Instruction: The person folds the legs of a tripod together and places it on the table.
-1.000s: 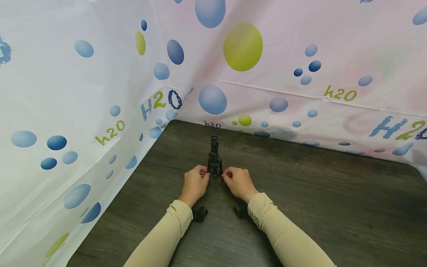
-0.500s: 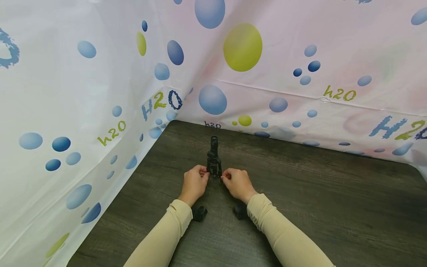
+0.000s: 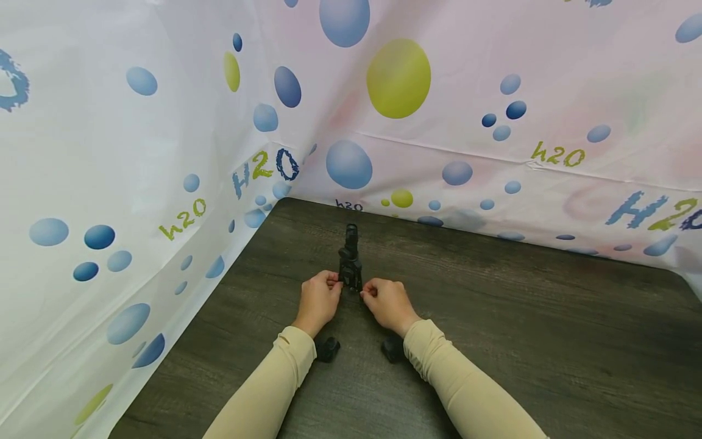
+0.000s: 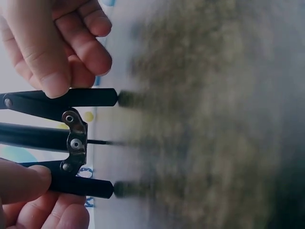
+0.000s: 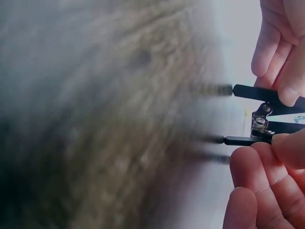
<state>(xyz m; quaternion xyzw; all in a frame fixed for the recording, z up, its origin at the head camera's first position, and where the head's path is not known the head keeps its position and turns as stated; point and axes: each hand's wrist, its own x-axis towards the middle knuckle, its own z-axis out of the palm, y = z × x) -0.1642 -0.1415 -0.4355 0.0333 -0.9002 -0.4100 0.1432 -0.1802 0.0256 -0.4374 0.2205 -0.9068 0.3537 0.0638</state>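
Observation:
A small black tripod point(image 3: 351, 259) stands upright on the dark wood-look table point(image 3: 493, 317), between both hands. My left hand point(image 3: 319, 302) pinches its left leg point(image 4: 86, 186) between thumb and curled fingers. The opposite leg point(image 5: 248, 140) is pinched by my right hand point(image 3: 388, 303) in the same way. Between the legs a riveted metal brace point(image 4: 76, 140) joins them to the centre column point(image 4: 33, 137). In both wrist views the leg ends come right down to the blurred table surface. The tripod's top is seen only in the head view.
A white curtain point(image 3: 493, 61) printed with blue and yellow-green dots hangs behind the table and along its left side. Two dark wrist-worn devices point(image 3: 328, 350) show beneath the wrists, close over the table.
The tripod has shifted slightly left and turned a little, its right leg coming slightly nearer. Both hands moved with it, still pinching the legs.

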